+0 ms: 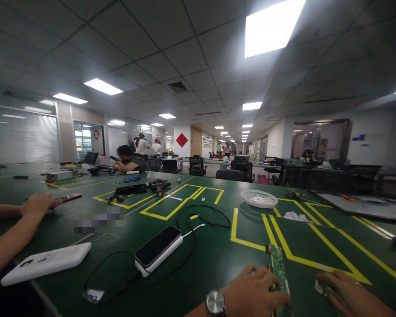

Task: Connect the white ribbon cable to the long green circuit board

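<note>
My left hand [259,288], with a round-faced watch [215,303] on its wrist, lies over a green circuit board [277,259] at the bottom of the view. Its fingers curl across the board, whose far end sticks out past them with metal connectors along one side. Further right, my right hand [353,293] is closed around a small pale, metallic-looking piece [319,287] just above the table. Fingers cover most of that piece, and its kind is unclear.
Yellow tape marks the green table [214,251]. A phone [158,246] on a white power bank, a black cable [214,226], a white basket [259,199] and crumpled tissue [297,216] lie about. Another person's arms [23,224] rest at left near a white device [48,262]. A person [132,160] sits opposite.
</note>
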{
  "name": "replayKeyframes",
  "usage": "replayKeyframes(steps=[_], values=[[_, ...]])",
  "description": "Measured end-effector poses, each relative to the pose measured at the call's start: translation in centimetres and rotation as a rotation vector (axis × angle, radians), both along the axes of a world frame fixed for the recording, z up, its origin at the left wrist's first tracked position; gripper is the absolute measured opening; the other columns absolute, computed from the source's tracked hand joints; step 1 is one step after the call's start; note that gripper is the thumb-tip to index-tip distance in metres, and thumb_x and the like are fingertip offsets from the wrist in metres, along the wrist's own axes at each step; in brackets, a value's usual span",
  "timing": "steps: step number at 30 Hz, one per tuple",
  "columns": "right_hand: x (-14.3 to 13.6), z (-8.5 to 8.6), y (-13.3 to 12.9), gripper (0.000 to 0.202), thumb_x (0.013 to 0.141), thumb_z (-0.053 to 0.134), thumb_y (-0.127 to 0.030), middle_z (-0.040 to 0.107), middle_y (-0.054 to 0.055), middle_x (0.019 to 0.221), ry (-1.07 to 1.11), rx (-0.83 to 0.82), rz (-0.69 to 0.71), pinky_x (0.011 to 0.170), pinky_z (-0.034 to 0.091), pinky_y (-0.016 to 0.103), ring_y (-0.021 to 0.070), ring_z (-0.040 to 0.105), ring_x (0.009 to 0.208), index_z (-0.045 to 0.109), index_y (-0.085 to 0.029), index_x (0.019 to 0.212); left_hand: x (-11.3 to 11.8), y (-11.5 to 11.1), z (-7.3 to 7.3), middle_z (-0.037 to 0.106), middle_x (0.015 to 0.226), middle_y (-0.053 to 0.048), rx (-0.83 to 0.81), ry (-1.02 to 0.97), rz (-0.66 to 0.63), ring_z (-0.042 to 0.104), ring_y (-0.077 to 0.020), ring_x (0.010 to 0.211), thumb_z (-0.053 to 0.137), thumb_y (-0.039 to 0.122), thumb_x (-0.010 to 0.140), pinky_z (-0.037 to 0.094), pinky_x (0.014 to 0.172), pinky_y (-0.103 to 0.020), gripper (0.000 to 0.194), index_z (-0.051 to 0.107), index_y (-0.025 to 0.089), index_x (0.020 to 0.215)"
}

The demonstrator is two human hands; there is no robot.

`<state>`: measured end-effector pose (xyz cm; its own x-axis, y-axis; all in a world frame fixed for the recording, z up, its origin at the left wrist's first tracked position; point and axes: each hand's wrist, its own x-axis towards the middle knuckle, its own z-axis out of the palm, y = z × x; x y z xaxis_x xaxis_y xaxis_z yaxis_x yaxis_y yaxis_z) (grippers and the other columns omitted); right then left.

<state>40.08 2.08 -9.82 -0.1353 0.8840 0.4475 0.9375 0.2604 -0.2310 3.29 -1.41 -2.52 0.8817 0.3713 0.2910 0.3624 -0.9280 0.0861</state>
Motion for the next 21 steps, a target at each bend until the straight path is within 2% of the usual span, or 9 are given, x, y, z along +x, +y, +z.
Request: replayKeyframes(steps=[3,5,8,11,16,21], values=[[-1.4,1.4,-0.7,0.036,0.083,0.052,-0.048,0.072,0.008,0.107,-0.023,-0.14,0.049,0.084,0.057,0.038,0.028,0.069,0.096,0.076,-0.029,0.102,0.0,-0.4,0.3,0.059,0.126,-0.009,0.003,-0.027,0.061,0.053,-0.0264,0.118,0.04,0.067,0.094,0.039,0.097,-0.04,0.057,0.052,0.025,0.13],[-2.4,2.9,-1.8,0.039,0.083,0.053,-0.047,0.07,0.009,0.116,-0.033,-0.174,0.045,0.091,0.055,0.041,0.0306,0.067,0.105,0.075,-0.027,0.108,-0.2,-0.7,0.6,0.057,0.132,-0.008,-0.019,-0.076,0.095,0.051,-0.0245,0.123,0.042,0.059,0.097,0.038,0.099,-0.038,0.051,0.047,0.025,0.134],[-4.4,5.6,-3.7,0.046,0.08,0.055,-0.038,0.064,0.011,0.129,-0.077,-0.217,0.102,0.103,0.047,0.047,0.0336,0.058,0.12,0.07,-0.023,0.12,-0.5,-1.0,0.9,0.042,0.15,-0.007,-0.048,-0.094,0.106,0.04,-0.0242,0.136,0.048,0.048,0.097,0.035,0.106,-0.039,0.045,0.045,0.025,0.136],[-6.3,7.7,-5.2,0.045,0.083,0.049,-0.029,0.063,0.012,0.127,-0.058,-0.258,0.17,0.106,0.043,0.045,0.0298,0.056,0.121,0.066,-0.019,0.123,-0.5,-0.8,0.8,0.041,0.152,-0.006,-0.1,-0.042,0.098,0.037,-0.025,0.139,0.047,0.043,0.098,0.035,0.107,-0.042,0.043,0.044,0.026,0.138],[-8.3,8.6,-6.3,0.038,0.089,0.05,-0.03,0.067,0.01,0.113,0.022,-0.283,0.167,0.089,0.05,0.038,0.0244,0.062,0.099,0.063,-0.019,0.123,-0.3,-0.6,0.6,0.046,0.148,-0.007,-0.119,-0.035,0.067,0.04,-0.0268,0.136,0.047,0.043,0.098,0.035,0.106,-0.045,0.044,0.044,0.027,0.139],[-11.1,8.7,-7.2,0.035,0.088,0.057,-0.032,0.067,0.008,0.105,0.022,-0.257,0.167,0.085,0.048,0.036,0.023,0.061,0.093,0.063,-0.02,0.12,-0.1,-1.2,0.6,0.048,0.145,-0.008,-0.091,-0.051,0.105,0.044,-0.028,0.131,0.049,0.045,0.097,0.036,0.105,-0.045,0.044,0.047,0.027,0.137]])
